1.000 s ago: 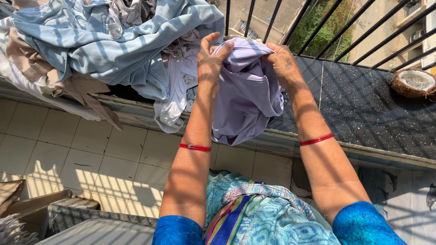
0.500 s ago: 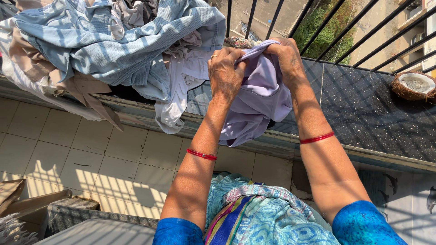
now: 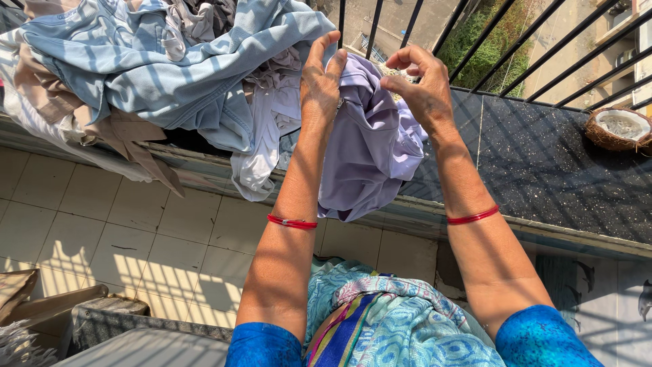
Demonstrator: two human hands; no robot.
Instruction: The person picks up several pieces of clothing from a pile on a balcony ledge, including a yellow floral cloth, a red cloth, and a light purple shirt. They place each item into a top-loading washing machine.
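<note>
Holding a crumpled lilac cloth garment [image 3: 363, 146] up over a dark speckled stone ledge [image 3: 543, 163], the left hand [image 3: 320, 85] grips its top edge, fingers extended; the right hand [image 3: 421, 85] pinches it beside black metal railings [image 3: 414, 24].

Head-worn view, downward, close

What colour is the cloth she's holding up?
The cloth is plain pale lilac, seen clearly in the head view.

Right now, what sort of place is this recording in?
Most likely a home balcony. Black metal railing bars rise from a dark speckled stone ledge, buildings show beyond, and a laundry pile sits beside the lilac garment in both hands.
</note>
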